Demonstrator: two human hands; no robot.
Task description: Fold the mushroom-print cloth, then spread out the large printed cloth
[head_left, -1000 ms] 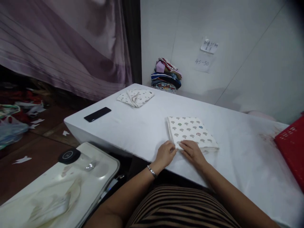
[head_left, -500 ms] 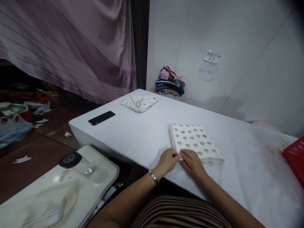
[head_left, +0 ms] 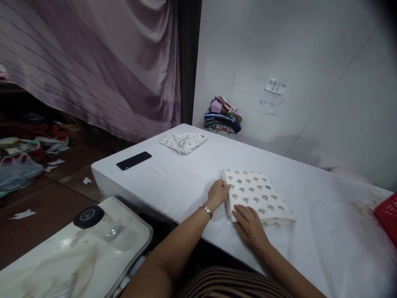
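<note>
A white folded cloth printed with grey mushrooms, a few of them coloured, lies on the white-covered table in front of me. At its left edge, my left hand has its fingers curled in against the stacked layers, closed on that edge. My right hand rests at the near left corner, fingers stretched out over the top layer and the palm below the near edge. The cloth's far right side lies untouched.
Farther left on the table are another folded patterned cloth and a black phone. A pile of folded fabrics stands by the wall. Red basket at right; lower left, a jar with a black lid on a side table.
My left hand has moved away from the near corner, up along the cloth's left edge. My right hand stays at the corner, its fingers flatter. The view has tilted slightly upward.
</note>
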